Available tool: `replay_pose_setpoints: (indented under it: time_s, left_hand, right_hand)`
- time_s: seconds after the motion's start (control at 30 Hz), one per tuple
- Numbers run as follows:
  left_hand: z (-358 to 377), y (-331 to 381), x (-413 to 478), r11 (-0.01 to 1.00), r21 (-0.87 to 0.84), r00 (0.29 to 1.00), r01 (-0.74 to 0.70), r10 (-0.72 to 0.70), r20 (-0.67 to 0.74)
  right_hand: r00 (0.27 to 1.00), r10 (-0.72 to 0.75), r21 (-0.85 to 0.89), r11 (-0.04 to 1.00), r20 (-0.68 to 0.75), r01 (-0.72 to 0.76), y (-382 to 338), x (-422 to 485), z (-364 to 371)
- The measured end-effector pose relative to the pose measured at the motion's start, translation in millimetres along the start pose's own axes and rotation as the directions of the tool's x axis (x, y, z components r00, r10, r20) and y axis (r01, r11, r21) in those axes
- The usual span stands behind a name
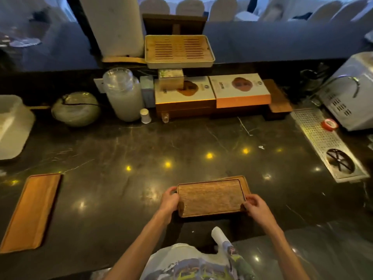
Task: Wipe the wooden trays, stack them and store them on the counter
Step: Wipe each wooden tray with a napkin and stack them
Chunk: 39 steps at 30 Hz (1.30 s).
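Observation:
A dark wooden tray (212,197) lies near the front edge of the black marble counter (141,150), on top of another wooden tray whose rim (245,181) shows at its far right. My left hand (169,201) grips the top tray's left end. My right hand (256,205) grips its right end. A lighter orange wooden tray (30,211) lies flat at the front left, apart from both hands. A slatted wooden tray in a pale frame (178,51) sits on the raised ledge at the back.
Boxes (212,93), a stack of clear plastic lids (123,93), a round glass bowl (75,109) and a small white cup (145,116) line the back. A metal drip grate (327,144) and a white machine (351,91) stand at the right. A white tub (12,126) is left.

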<state>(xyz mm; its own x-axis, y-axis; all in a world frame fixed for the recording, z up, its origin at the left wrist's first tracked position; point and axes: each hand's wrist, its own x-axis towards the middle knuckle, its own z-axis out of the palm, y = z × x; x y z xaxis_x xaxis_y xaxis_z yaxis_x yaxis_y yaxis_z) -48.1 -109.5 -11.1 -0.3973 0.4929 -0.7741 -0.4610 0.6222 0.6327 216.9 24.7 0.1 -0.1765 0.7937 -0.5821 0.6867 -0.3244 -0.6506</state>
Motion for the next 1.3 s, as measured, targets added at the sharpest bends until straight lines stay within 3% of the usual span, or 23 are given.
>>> replay_pose_setpoints:
  time_s: [0.23, 0.63, 0.8, 1.07, 1.3]
  left_hand:
    - [49.6, -0.4, -13.2, 0.999, -0.001, 0.995, -0.045, 0.045, -0.092]
    - [72.4, 0.3, -20.7, 0.983, 0.171, 0.973, -0.064, 0.1, -0.207]
    - [73.4, -2.8, -32.2, 0.993, 0.112, 0.972, -0.03, 0.055, -0.227]
    - [71.6, -18.5, -43.0, 0.997, 0.064, 0.995, -0.047, 0.053, -0.083]
    - [69.6, -19.3, -42.5, 0.994, 0.088, 0.992, -0.068, 0.077, -0.103]
  right_hand:
    - [0.998, -0.063, -0.006, 0.998, 0.027, 0.063, 12.6, 24.4, -26.6]
    - [0.973, -0.16, -0.033, 0.985, 0.169, 0.168, 18.3, 41.0, -36.2]
    - [0.959, -0.169, 0.102, 0.984, 0.226, 0.149, 18.2, 38.2, -38.6]
    - [0.942, -0.145, 0.276, 0.959, 0.304, 0.059, 21.1, 40.5, -25.2]
    - [0.948, -0.124, 0.305, 0.952, 0.294, 0.03, 17.3, 36.0, -28.3]
